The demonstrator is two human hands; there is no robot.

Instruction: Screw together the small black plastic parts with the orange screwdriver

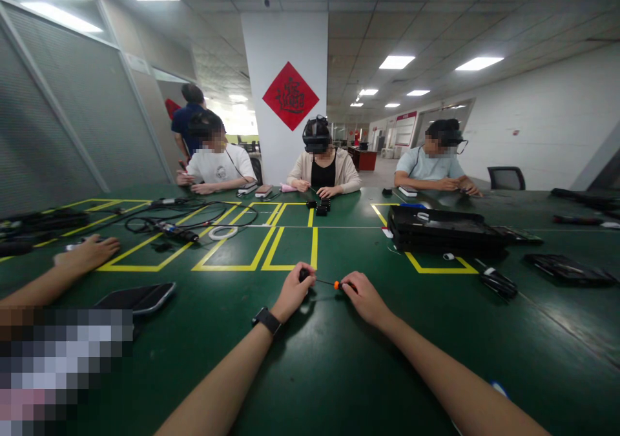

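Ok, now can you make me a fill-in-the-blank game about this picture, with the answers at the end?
1. The thin-shafted tool held in the right grip has a bright ____ patch.
2. The camera wearer's dark wristband is on the ____ arm.
3. The tape stuck on the green table is ____.
4. The diamond-shaped sign on the pillar has a ____ background.

Missing words: orange; left; yellow; red.

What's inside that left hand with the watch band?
The left hand grips a small dark object, only part of it showing; the rest is covered, so I can't tell what it is. A screwdriver-like tool in the right hand points toward it.
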